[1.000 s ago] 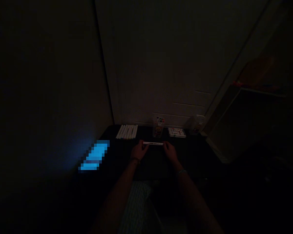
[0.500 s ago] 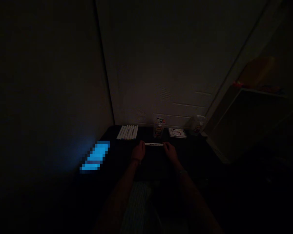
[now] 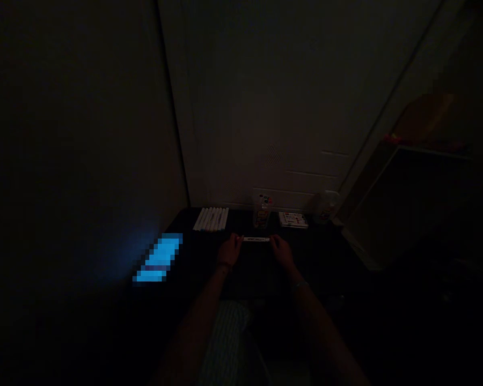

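Observation:
A white marker (image 3: 256, 239) is held level between my two hands over the dark table (image 3: 261, 273). My left hand (image 3: 229, 250) has its fingers closed on the marker's left end, where a small reddish spot shows by the fingertips. On the right end, my right hand (image 3: 280, 250) pinches it. Beyond my left hand, a row of white markers (image 3: 211, 219) lies side by side. Behind the held marker stands a clear container (image 3: 262, 212) with several markers in it. A flat pack of markers (image 3: 293, 220) lies to its right.
Another clear container (image 3: 326, 207) stands at the table's back right, by the wall. A glowing blue, pixelated screen (image 3: 159, 258) is at the left side. To the right is a dark cabinet (image 3: 402, 198) with an orange-brown object (image 3: 422, 115) on top. The room is very dim.
My left hand has shifted slightly to the right along the marker, and a reddish spot now shows at its fingertips. My right hand has barely moved.

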The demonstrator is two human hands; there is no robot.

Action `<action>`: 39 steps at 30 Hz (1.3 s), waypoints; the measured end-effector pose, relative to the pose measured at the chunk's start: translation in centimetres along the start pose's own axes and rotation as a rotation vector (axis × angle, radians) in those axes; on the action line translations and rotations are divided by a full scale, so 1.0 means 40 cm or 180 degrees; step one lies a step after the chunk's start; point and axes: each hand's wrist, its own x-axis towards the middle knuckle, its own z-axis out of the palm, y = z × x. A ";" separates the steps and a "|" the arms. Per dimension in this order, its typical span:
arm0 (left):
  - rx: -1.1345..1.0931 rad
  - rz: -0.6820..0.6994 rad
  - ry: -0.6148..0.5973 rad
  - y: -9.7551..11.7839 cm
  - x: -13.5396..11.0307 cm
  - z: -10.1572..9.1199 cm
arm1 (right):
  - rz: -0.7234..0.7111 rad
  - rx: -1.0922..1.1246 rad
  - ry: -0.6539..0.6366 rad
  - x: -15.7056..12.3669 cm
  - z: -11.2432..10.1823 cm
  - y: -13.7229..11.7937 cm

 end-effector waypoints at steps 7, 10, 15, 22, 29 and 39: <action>0.0137 0.0135 0.0058 0.002 -0.003 -0.002 | -0.0033 -0.0031 -0.0070 -0.002 -0.001 -0.002; 0.0190 0.0190 0.0047 -0.002 0.000 0.002 | -0.0004 0.0032 -0.0050 -0.003 -0.002 -0.005; 0.0281 0.0163 -0.0074 -0.002 0.003 -0.002 | 0.0012 -0.0031 -0.0134 -0.003 -0.006 -0.011; 0.0301 0.0072 -0.0121 -0.010 0.011 0.003 | -0.0133 -0.0084 0.0018 -0.004 0.005 -0.005; 0.0045 0.0167 0.0140 -0.040 0.027 0.033 | -0.0254 -0.0111 0.0061 0.005 0.025 0.017; 0.0272 0.0103 -0.0037 -0.003 0.005 0.005 | -0.0108 -0.0408 -0.0084 -0.002 0.005 -0.001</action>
